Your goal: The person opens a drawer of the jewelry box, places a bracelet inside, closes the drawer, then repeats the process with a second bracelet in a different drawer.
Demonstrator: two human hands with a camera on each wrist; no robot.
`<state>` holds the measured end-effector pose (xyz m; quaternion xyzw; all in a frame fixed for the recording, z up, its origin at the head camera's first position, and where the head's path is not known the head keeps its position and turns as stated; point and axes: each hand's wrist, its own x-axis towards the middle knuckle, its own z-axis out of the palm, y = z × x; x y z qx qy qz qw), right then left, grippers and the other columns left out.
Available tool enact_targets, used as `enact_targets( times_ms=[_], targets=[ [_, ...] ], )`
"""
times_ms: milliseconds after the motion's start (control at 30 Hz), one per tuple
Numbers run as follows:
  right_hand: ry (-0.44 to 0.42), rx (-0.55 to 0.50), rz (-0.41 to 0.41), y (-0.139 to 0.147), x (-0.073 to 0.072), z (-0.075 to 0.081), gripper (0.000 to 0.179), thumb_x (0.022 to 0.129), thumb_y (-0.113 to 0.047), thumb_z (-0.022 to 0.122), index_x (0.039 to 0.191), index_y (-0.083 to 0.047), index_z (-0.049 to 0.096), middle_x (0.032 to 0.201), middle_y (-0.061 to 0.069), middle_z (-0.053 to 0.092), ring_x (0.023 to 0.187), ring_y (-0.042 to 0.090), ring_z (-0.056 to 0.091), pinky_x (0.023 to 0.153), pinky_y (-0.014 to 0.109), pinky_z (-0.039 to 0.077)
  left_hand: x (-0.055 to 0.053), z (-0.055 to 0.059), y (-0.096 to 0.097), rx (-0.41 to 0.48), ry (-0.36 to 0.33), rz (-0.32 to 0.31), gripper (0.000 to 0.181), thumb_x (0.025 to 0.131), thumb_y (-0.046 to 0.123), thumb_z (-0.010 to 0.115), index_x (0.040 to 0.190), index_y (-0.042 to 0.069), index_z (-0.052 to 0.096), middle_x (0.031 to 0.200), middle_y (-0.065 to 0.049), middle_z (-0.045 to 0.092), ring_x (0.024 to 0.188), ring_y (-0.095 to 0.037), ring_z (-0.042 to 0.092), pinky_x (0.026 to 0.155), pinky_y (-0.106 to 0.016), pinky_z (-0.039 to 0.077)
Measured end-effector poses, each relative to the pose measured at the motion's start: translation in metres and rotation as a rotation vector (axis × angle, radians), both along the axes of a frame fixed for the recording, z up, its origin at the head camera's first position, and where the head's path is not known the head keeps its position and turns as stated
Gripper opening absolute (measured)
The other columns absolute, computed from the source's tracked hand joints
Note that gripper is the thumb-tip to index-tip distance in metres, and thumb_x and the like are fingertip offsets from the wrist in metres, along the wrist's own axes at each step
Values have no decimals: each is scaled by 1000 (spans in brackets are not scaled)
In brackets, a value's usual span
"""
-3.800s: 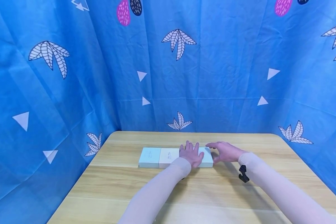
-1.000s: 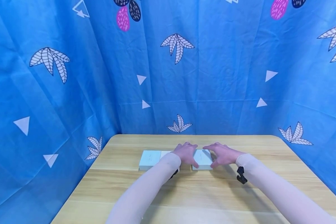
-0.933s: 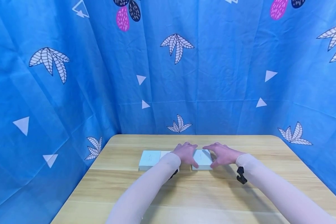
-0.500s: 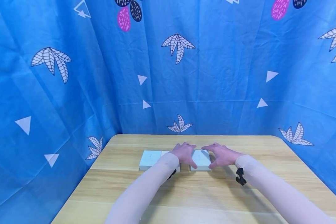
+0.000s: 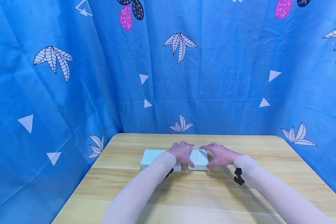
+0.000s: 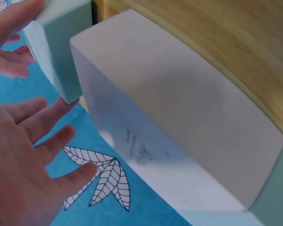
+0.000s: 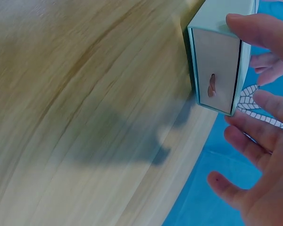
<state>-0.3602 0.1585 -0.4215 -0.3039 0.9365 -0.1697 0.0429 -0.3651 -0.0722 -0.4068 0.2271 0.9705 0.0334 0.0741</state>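
In the head view, a pale mint box [image 5: 198,159] lies on the table between my two hands. My left hand [image 5: 180,151] pinches its left end, thumb at the near side and a fingertip at the far edge. At the right end my right hand [image 5: 220,154] holds it the same way. The right wrist view shows that end as a pale drawer front [image 7: 217,56] with a small slot, framed by a mint sleeve. Left of a narrow gap stands a pinkish-white box [image 6: 179,89] with dark script, partly hidden by my left hand in the head view.
Another mint box [image 5: 151,156] adjoins the pinkish-white one on its left. The wooden table [image 5: 207,193] ends at a blue patterned curtain [image 5: 224,62] behind and at the sides. Black wrist mounts [image 5: 239,176] sit under both sleeves.
Earlier my left hand lay spread over the row of boxes; then it took the right-hand mint box's left end. Over the last second both hands have slid that box left, narrowing the gap.
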Motion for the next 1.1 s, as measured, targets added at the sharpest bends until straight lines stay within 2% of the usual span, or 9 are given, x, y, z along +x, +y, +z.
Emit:
enact_targets(
  times_ms=[500,833,1100],
  targets=[
    [7,2,15,-13,0,-2,93,70,-43,87,151,-20,48,149,7,53,133,34,48,101,70,41,3,2,-14,4,-32,37,104,68,60,86,155,27,40,151,0,50,141,-21,41,119,-49,30],
    [23,14,29,-20,0,-2,90,71,-44,86,150,-21,49,145,5,56,128,29,51,102,66,42,5,3,-20,1,-50,62,103,68,58,86,155,28,41,150,-2,50,138,-22,43,117,-48,33],
    [22,15,31,-23,1,-4,89,71,-44,87,149,-21,50,145,4,56,130,28,50,105,67,39,7,3,-24,7,-50,53,103,68,56,87,155,26,40,150,-1,51,140,-21,42,119,-48,31]
  ],
)
